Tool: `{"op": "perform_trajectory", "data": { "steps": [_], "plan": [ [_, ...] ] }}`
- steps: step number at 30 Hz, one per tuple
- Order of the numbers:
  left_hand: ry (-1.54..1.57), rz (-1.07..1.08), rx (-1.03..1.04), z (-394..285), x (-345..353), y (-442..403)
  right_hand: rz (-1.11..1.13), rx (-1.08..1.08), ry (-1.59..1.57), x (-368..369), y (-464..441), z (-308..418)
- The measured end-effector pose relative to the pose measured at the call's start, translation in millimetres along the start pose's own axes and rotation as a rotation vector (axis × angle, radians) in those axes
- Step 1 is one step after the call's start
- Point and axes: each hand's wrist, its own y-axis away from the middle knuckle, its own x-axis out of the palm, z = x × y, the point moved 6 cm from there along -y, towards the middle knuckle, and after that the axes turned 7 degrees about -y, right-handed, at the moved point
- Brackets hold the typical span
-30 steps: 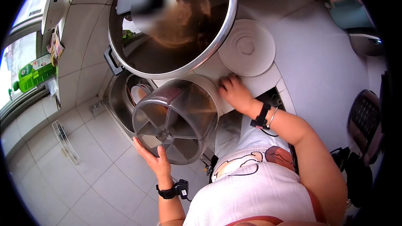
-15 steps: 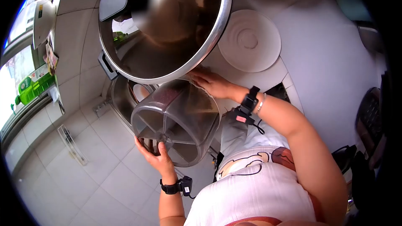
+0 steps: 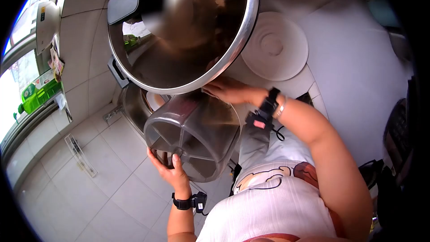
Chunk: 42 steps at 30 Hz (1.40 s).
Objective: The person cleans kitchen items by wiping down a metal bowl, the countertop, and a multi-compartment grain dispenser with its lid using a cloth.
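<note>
A smoky see-through plastic divided bin (image 3: 201, 130) is tilted on its side between my hands, its base with spoke-like ribs turned toward the lower left. My left hand (image 3: 168, 170) grips the bin's lower edge, the thumb over the base and fingers around the outside. My right hand (image 3: 233, 90) holds the opposite rim, with its fingertips partly hidden at the pot's edge. Just above the bin is a large pot with a glass lid (image 3: 179, 58), which has a steel rim and a black-and-grey handle.
Behind the bin, a metal sink (image 3: 134, 103) holds a pale bowl (image 3: 155, 101). A round whitish plate (image 3: 275, 46) lies right of the pot. A green bottle (image 3: 40, 93) stands at the window ledge on the left. Tiled floor (image 3: 107, 183) spreads at lower left.
The pot, plate and bin all appear shifted slightly right and down in the view. Both hands keep their hold on the bin.
</note>
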Motion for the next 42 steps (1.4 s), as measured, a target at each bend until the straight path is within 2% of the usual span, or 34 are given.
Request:
{"op": "perform_trajectory", "data": {
  "steps": [1,2,5,7,10,13,15,18,22,23,25,26,28,31,33,34,37,39,41,42],
  "plan": [
    [0.004,0.013,-0.001,-1,0,-1,0.137,0.142,-0.043,4,-7,-1],
    [0.002,0.010,0.003,2,-1,-3,0.137,0.136,-0.044,4,-10,-5],
    [-0.010,0.042,0.078,5,-4,-13,0.026,0.101,0.099,9,-7,-29],
    [0.005,0.132,0.122,3,-2,-24,-0.243,-0.007,0.082,4,24,-32],
    [0.050,0.253,0.190,7,0,-34,-0.331,-0.004,-0.049,15,72,-4],
    [0.035,0.288,0.207,6,2,-37,-0.283,-0.131,-0.074,23,79,48],
    [0.034,0.286,0.208,3,3,-38,-0.264,-0.296,0.024,30,72,80],
    [0.033,0.290,0.211,6,2,-37,-0.189,-0.388,0.113,41,57,111],
    [0.049,0.294,0.207,5,3,-38,-0.099,-0.452,0.125,38,33,108],
    [0.047,0.295,0.210,4,2,-37,-0.086,-0.325,-0.022,33,28,87],
    [0.053,0.281,0.222,4,3,-38,-0.065,-0.064,-0.058,22,33,41],
    [0.056,0.278,0.230,4,4,-41,-0.066,-0.071,-0.053,19,39,39],
    [0.064,0.326,0.258,4,4,-41,-0.252,-0.195,0.110,18,63,47],
    [-0.003,0.441,0.377,3,7,-47,-0.228,-0.315,0.121,34,89,73],
    [-0.008,0.457,0.431,3,7,-55,-0.119,-0.395,0.112,42,81,99],
    [-0.061,0.497,0.522,-1,8,-59,-0.088,-0.416,0.171,44,70,113],
    [-0.160,0.517,0.697,-14,13,-71,-0.026,-0.401,0.110,47,29,103],
    [-0.257,0.489,0.846,-25,12,-74,-0.026,-0.290,0.036,44,14,74],
    [-0.318,0.541,0.858,-28,12,-73,-0.065,-0.152,-0.049,38,24,57],
    [-0.354,0.460,0.836,-32,9,-71,-0.126,-0.172,0.048,34,34,53]
  ]
}}
